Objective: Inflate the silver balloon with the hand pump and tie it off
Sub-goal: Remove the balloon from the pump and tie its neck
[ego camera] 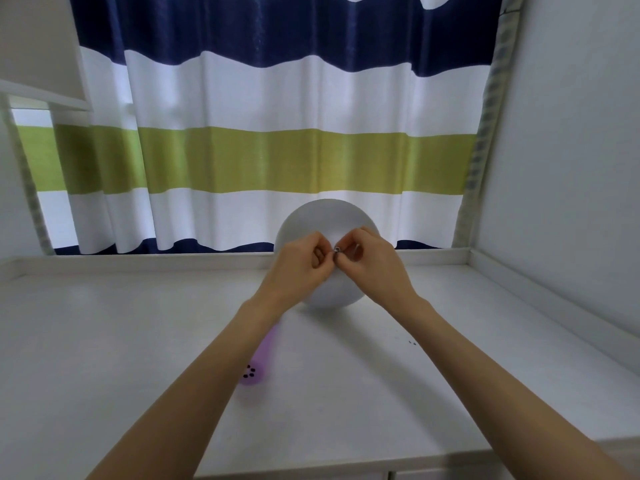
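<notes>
The silver balloon [325,220] is inflated, round and pale grey, and sits at the back of the white table [104,323] in front of the curtain. Both my hands are held against its near side. My left hand [301,268] and my right hand [372,263] pinch the balloon's small dark neck between their fingertips, close together. The purple hand pump [258,362] lies on the table beneath my left forearm, partly hidden by it, with its dotted end toward me.
A striped blue, white and green curtain [277,150] hangs right behind the table. A raised white ledge [138,259] runs along the table's back edge. A white wall [571,168] stands on the right, a shelf [41,91] at upper left.
</notes>
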